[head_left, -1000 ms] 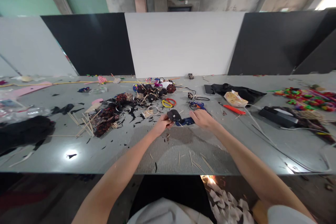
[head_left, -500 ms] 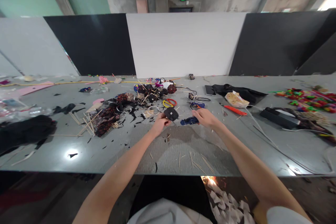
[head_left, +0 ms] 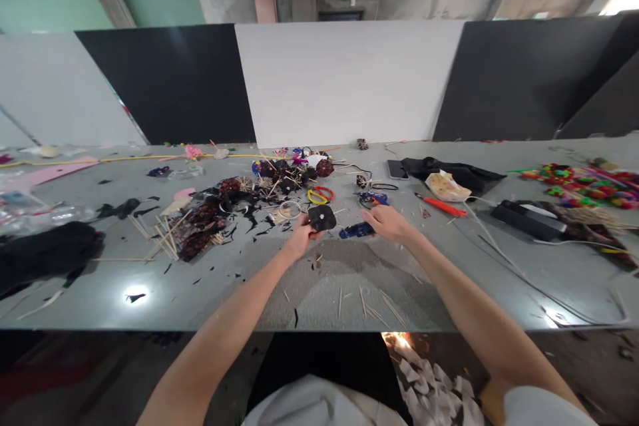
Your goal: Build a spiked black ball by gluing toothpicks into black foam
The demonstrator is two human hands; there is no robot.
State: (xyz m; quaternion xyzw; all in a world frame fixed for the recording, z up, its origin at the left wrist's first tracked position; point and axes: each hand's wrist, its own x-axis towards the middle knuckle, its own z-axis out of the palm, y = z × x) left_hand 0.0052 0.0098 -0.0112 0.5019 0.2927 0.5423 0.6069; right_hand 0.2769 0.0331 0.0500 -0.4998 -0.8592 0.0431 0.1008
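My left hand (head_left: 300, 237) pinches the edge of a small black cloth piece (head_left: 319, 219) with rounded corners, held just above the table. A small pale spot shows at the middle of the cloth. To its right, my right hand (head_left: 387, 222) is closed around a dark blue tool (head_left: 355, 231) that looks like a glue gun, its narrow end pointing left toward the cloth. Its grip is hidden by my fingers. Just beyond lies a blue and orange item (head_left: 374, 198). Yellow and red rings (head_left: 320, 195) lie behind the cloth, beside a white ring (head_left: 289, 210).
Dark balls stuck with sticks (head_left: 287, 176) are heaped behind my hands. Loose wooden sticks (head_left: 167, 236) and black scraps lie left. An orange-handled cutter (head_left: 442, 205), a phone (head_left: 398, 170), a white cable (head_left: 504, 256) and a black box (head_left: 529, 219) lie right. Panels stand behind the table.
The black cloth piece has tilted to face me a little more and shifted slightly left. My right hand and the blue tool stay almost where they were; the whole view has shifted slightly.
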